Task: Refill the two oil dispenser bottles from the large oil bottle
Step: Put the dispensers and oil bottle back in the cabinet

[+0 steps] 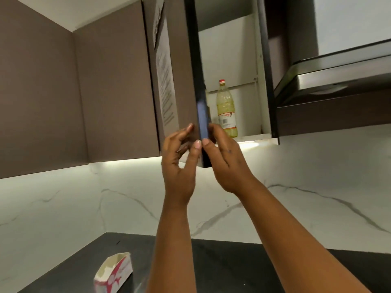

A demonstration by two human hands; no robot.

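Observation:
The large oil bottle [226, 108], clear plastic with yellow oil, a red cap and a white and red label, stands upright on the bottom shelf of an open wall cabinet [230, 49]. The cabinet door [182, 81] is swung out toward me, edge-on. My left hand [179, 157] touches the door's outer face near its lower corner, fingers spread. My right hand [224, 157] is on the inner side of the door's edge, thumb against it and fingers behind. Neither hand touches the bottle. No dispenser bottles are in view.
A paper sheet [164, 81] is stuck on the door's outer face. A range hood [338, 81] juts out at the right. Below are a marble backsplash [84, 204] and a dark counter [222, 267] with a torn white and red carton [114, 273] at the lower left.

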